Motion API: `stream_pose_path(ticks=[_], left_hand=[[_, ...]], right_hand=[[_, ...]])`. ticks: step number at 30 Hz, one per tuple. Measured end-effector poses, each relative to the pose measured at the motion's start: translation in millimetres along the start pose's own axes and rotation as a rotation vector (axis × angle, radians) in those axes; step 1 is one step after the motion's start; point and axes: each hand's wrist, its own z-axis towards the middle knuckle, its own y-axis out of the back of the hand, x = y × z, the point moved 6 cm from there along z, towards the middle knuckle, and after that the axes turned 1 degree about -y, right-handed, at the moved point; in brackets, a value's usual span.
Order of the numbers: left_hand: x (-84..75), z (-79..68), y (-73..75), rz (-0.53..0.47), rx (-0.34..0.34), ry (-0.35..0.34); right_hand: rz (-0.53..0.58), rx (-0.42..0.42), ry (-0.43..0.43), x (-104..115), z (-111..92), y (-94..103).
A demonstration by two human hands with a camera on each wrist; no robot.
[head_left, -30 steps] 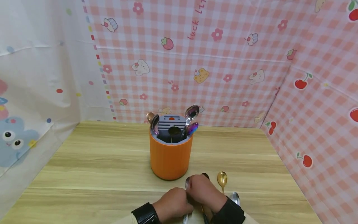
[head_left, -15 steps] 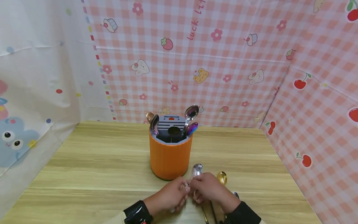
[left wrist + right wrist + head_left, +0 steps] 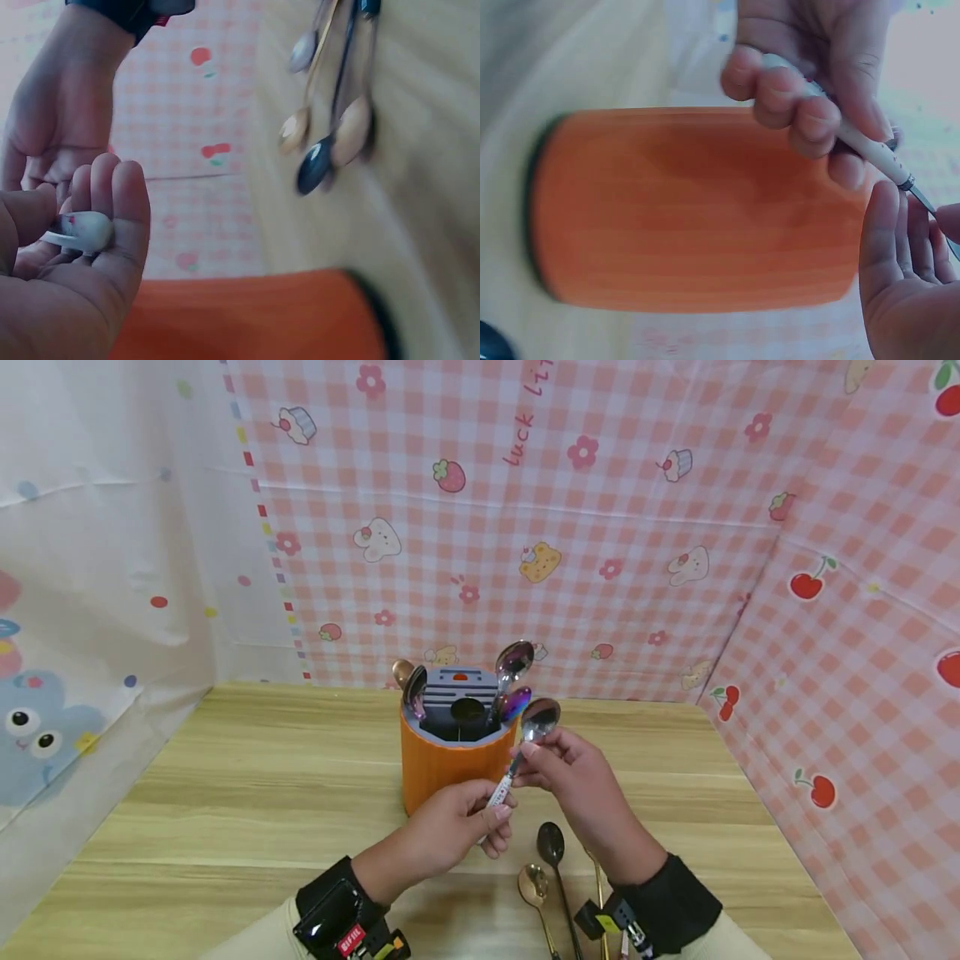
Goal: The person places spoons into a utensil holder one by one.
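Pink checked cloth (image 3: 480, 502) hangs behind the counter (image 3: 262, 793). I see the spoon (image 3: 540, 720) between two hands: the left hand (image 3: 442, 827) holds its white handle, the right hand (image 3: 588, 793) pinches its neck, below the shiny silver end.

My counter (image 3: 225, 827) has a pale, streaky wood grain, and the orange holder (image 3: 435, 777) stands upright on it. Nearer me than the holder and off to its right lie four spoons, bowls away from me — a copper-toned spoon (image 3: 532, 885), a black spoon (image 3: 551, 843) just beside it, then a gold spoon (image 3: 294, 131) and a silver spoon (image 3: 302, 51).
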Motion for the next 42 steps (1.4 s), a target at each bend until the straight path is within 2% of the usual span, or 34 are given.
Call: stream_pose_path(ticks=[4, 9, 12, 16, 20, 26, 32, 42], left_hand=[[-24.6, 1.0, 14.3, 0.08, -0.03, -0.065], [-57.7, -0.1, 40.3, 0.215, -0.151, -0.133], [-73.2, -0.6, 56.4, 0.239, -0.236, -0.159], [-88.0, 1.6, 75.2, 0.307, -0.338, -0.2], [-89.1, 7.9, 87.3, 0.37, -0.381, -0.197], [-76.3, 13.6, 92.7, 0.4, -0.362, -0.167], [-73.1, 13.7, 93.2, 0.428, -0.351, -0.143], [-73.9, 9.0, 96.2, 0.434, -0.351, -0.106]], right_hand=[[0.008, 0.076, 0.106, 38.1, 11.0, -11.2], [-0.062, 0.1, 0.252, 80.1, 28.3, -25.5], [-0.09, 0.099, 0.301, 97.4, 39.2, -34.9], [-0.099, 0.112, 0.339, 110.0, 52.6, -47.9], [-0.165, 0.107, 0.36, 112.3, 63.0, -55.5], [-0.241, 0.104, 0.31, 99.5, 71.1, -58.3], [-0.347, 0.092, 0.246, 87.9, 71.9, -57.5], [-0.398, 0.095, 0.353, 92.4, 66.3, -63.8]])
